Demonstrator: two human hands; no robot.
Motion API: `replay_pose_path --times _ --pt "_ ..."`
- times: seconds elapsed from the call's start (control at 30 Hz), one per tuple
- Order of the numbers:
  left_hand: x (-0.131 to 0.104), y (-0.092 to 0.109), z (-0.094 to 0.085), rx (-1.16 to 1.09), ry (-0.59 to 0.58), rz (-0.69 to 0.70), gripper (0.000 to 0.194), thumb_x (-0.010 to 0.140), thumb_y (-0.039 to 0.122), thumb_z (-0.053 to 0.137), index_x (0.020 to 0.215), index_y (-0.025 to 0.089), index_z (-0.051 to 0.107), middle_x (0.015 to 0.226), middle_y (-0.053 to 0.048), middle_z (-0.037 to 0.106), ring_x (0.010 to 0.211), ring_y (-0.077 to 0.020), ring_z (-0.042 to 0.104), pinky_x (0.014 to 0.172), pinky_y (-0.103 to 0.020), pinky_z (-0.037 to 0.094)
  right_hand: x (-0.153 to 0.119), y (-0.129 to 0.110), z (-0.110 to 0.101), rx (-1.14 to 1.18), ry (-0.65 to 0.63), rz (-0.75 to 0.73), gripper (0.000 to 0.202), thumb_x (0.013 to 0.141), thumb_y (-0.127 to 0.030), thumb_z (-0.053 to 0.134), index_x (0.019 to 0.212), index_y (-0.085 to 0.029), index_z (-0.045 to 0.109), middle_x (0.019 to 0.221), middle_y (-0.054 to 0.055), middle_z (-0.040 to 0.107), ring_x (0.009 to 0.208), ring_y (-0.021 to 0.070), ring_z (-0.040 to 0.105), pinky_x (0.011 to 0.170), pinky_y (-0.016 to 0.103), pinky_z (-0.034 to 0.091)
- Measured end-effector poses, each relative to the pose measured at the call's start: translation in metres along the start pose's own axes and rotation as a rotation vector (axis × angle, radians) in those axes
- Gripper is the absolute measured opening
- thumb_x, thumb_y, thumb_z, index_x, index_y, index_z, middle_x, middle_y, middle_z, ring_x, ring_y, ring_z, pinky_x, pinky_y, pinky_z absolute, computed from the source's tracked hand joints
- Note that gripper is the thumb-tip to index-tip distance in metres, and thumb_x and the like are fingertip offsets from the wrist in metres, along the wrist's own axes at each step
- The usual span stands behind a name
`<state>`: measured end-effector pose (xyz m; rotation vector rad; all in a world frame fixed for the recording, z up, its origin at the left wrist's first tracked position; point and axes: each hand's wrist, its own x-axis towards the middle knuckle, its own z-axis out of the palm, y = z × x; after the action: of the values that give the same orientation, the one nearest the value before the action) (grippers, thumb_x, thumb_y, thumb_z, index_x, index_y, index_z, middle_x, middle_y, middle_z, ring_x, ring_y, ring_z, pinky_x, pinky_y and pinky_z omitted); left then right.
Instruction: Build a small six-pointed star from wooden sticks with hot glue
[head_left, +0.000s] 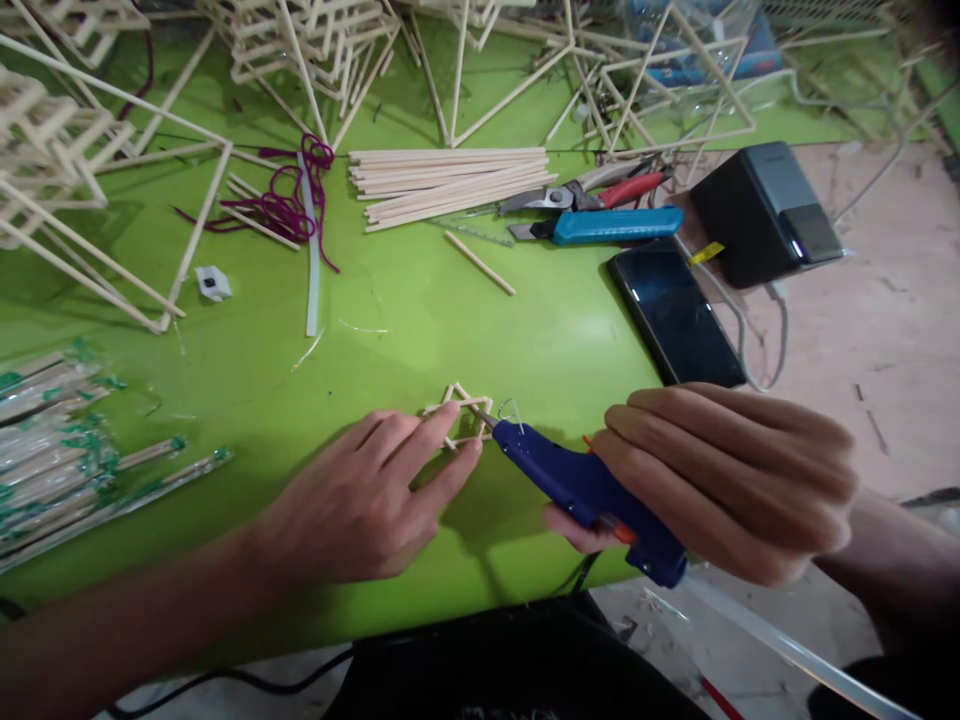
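With fingers wrapped round it, my right hand [735,480] grips a blue hot glue gun [555,475]. A long translucent glue stick [787,645] runs out of its rear. The nozzle points left and meets a corner of a small star-like frame of short wooden sticks [462,391]. My left hand [375,495] holds that frame down on the green table [525,340], two outstretched fingers pressing on its sticks. The left thumb is hidden. A thin strand of glue curls beside the nozzle.
Behind lie bare wooden sticks [450,180], pliers [622,185], a blue utility knife [619,226], a phone [675,315] and a black power bank [765,215]. Stick structures [315,50] line the back. Wrapped chopsticks [67,440] and purple cord [289,205] are to the left.
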<state>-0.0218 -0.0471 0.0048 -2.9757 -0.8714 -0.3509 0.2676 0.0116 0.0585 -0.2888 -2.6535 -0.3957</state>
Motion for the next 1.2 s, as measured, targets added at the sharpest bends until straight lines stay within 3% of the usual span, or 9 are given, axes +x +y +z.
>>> replay_pose_path --times 0.17,0.4,0.6,0.9,1.2 --pt "0.001 0.000 -0.002 0.011 -0.010 0.001 0.050 0.090 0.024 0.054 0.137 0.006 0.056 0.135 -0.026 0.060 0.094 -0.0298 0.062 0.078 -0.043 0.050 0.005 0.000 0.004 0.001 -0.004 -0.026 0.031 0.088 -0.021 0.066 0.056 -0.020 0.068 0.055 0.003 0.067 0.052 0.0189 0.066 0.045 0.031 0.056" --pt "0.000 0.000 -0.002 -0.001 -0.012 -0.003 0.050 0.090 0.025 0.054 0.137 0.007 0.055 0.136 -0.026 0.059 0.094 -0.0299 0.061 0.078 -0.043 0.051 0.011 0.000 0.008 -0.031 0.054 -0.032 0.039 0.081 -0.042 0.078 0.051 -0.023 0.062 0.051 0.000 0.064 0.048 0.0161 0.060 0.040 0.030 0.050" --pt "0.000 0.000 -0.001 0.001 0.012 -0.006 0.048 0.089 0.023 0.053 0.134 0.007 0.057 0.132 -0.025 0.061 0.093 -0.0290 0.061 0.077 -0.043 0.051 0.013 0.000 0.009 -0.036 0.030 -0.056 0.047 0.080 -0.058 0.076 0.053 -0.022 0.063 0.052 0.001 0.064 0.045 0.0154 0.060 0.039 0.030 0.050" --pt "0.001 0.000 -0.002 0.002 0.004 -0.014 0.047 0.090 0.023 0.053 0.134 0.007 0.057 0.132 -0.024 0.062 0.093 -0.0281 0.061 0.078 -0.042 0.050 0.012 -0.002 0.007 -0.042 0.006 -0.056 0.045 0.086 -0.053 0.071 0.056 -0.022 0.064 0.051 0.000 0.063 0.044 0.0137 0.057 0.039 0.029 0.048" --pt "0.001 0.000 -0.003 -0.006 -0.010 -0.008 0.048 0.091 0.024 0.054 0.135 0.007 0.056 0.134 -0.025 0.060 0.095 -0.0288 0.062 0.078 -0.043 0.050 0.016 -0.001 0.009 -0.027 0.012 -0.028 0.043 0.082 -0.051 0.075 0.052 -0.022 0.064 0.050 0.001 0.062 0.042 0.0147 0.054 0.034 0.030 0.043"
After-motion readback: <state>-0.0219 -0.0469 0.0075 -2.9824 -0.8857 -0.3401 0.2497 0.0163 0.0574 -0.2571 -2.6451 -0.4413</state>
